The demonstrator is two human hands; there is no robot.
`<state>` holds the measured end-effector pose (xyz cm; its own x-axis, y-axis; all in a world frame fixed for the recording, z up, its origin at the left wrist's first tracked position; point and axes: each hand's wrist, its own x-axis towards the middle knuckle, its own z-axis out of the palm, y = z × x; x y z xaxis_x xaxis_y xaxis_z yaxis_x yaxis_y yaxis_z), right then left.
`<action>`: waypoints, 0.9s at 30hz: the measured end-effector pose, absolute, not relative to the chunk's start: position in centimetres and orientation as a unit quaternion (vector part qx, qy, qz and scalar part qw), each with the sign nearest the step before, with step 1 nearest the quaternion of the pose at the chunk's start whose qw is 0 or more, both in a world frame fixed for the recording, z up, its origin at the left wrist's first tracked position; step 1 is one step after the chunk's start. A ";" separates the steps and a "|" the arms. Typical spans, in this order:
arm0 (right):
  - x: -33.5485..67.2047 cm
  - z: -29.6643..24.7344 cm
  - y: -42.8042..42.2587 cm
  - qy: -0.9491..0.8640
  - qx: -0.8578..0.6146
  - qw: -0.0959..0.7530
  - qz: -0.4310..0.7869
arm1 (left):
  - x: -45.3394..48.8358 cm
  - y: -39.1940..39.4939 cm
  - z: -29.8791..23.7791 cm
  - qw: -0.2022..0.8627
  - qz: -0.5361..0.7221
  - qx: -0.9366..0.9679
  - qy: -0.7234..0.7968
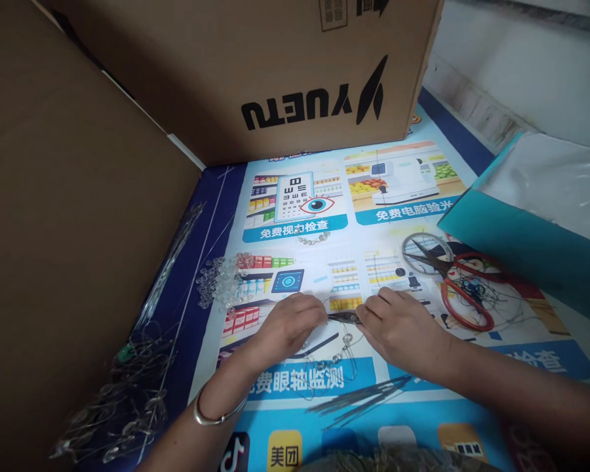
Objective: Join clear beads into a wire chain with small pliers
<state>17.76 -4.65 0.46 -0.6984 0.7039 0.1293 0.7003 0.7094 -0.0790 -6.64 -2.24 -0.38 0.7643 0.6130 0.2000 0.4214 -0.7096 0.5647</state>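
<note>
My right hand (398, 328) is closed around a small pair of dark pliers (345, 317), whose jaws point left. My left hand (292, 324) pinches beside the plier tips, on what looks like the end of a thin beaded wire. Clear round beads (347, 339) hang on that wire below the two hands, in a loose loop. The exact spot where the jaws meet the wire is too small to make out. Just under the loop lies a bundle of straight dark wires (358, 400).
Loose clear beads (219, 282) are heaped at the left. Red-handled scissors (465, 298) rest by a wire coil (425, 252) at the right. A finished-looking bead strand (313, 240) lies beyond. Cardboard (314, 52) walls the back and left; a teal box (526, 242) stands right.
</note>
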 end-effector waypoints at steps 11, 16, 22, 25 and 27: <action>17.8 0.3 -4.3 -0.908 -0.394 0.140 0.035 | -7.0 -2.3 -1.1 0.216 0.265 0.885 0.314; 18.4 0.7 -3.7 -0.878 -0.399 0.253 0.075 | -7.1 -2.3 -0.4 0.208 0.380 0.839 0.329; 18.6 0.8 -3.7 -0.872 -0.387 0.293 0.070 | -6.8 -2.6 0.5 0.171 0.422 0.833 0.315; 18.7 0.8 -3.7 -0.881 -0.373 0.286 0.054 | -6.8 -2.7 0.5 0.145 0.425 0.840 0.305; 18.8 0.9 -3.7 -0.886 -0.373 0.273 0.037 | -6.8 -2.7 0.5 0.124 0.419 0.848 0.300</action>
<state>18.75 -3.69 0.95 -0.5737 0.6804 0.4559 0.6402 0.7197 -0.2685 -6.83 -2.73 0.51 0.4679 0.6130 0.6366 0.4049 -0.7890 0.4622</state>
